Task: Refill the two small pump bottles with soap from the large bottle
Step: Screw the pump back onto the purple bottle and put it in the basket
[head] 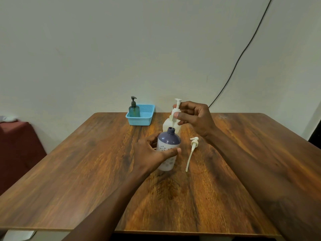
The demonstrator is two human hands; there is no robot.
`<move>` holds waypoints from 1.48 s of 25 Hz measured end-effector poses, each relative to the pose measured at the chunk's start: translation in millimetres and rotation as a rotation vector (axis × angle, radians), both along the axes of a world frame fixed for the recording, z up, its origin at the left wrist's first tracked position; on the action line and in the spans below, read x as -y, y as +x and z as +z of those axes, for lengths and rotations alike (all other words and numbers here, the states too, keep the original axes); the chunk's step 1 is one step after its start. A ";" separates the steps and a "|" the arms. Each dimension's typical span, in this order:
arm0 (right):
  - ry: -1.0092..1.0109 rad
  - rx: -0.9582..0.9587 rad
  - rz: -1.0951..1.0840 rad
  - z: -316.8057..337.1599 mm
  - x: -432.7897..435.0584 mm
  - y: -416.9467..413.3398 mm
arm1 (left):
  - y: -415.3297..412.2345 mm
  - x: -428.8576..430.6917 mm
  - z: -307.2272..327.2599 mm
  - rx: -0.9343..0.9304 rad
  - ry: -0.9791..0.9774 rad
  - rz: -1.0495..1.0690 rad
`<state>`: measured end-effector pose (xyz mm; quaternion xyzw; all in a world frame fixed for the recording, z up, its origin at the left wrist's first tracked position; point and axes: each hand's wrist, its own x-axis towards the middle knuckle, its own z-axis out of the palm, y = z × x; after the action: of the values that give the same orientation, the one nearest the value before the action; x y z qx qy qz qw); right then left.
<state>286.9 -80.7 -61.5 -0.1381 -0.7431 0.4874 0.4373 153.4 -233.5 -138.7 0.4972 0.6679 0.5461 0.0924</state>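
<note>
Worktop (pixel 86 171): wooden, sitting against a pale wall (pixel 104 49).
Left hand (pixel 149 152): fingers (pixel 172 151) curling around the purple bottle (pixel 169 141), mid-worktop.
Right hand (pixel 196 117): fingers (pixel 184 106) pinching the big bottle (pixel 167 125) pump (pixel 178 102).
Basket (pixel 139 121): holding a green bottle (pixel 134 110).

The purple-and-white small bottle (pixel 167 150) is standing about upright at the middle of the table (pixel 69 171), its dark neck open and its pump off; the left hand (pixel 151 152) is gripping its body. Its cream pump (pixel 192 152) is lying flat just to the right, dip tube pointing toward the near edge. The large translucent white bottle (pixel 167 125) is standing right behind it, and the right hand (pixel 192 117) is pinching its white pump top (pixel 177 105). The teal small bottle (pixel 134 110), dark pump on, is standing upright in the blue basket (pixel 147 119) at the far edge, left of the others
</note>
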 end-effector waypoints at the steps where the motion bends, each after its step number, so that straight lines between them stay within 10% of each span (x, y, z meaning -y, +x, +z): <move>1: 0.000 0.041 0.025 -2.8 -0.4 -0.8 | 0.1 -0.2 2.3 0.006 0.012 0.000; 10: -0.028 0.269 0.241 -6.9 0.7 3.3 | -6.8 -6.1 6.5 0.013 0.087 0.037; 19: 0.027 0.262 -0.185 -14.2 8.3 -5.3 | -7.9 -15.1 -2.1 -0.119 0.087 0.089; 31: -0.040 0.230 0.134 -12.6 2.6 -3.0 | -8.3 -19.8 7.5 -0.072 0.133 0.057; 37: 0.042 0.182 -0.281 -11.7 14.3 -13.5 | -1.6 -20.7 7.1 -0.112 0.149 0.061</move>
<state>273.4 -95.0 -73.2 -0.2751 -0.7631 0.3911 0.4348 151.8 -212.8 -131.5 0.5117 0.6444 0.5682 0.0011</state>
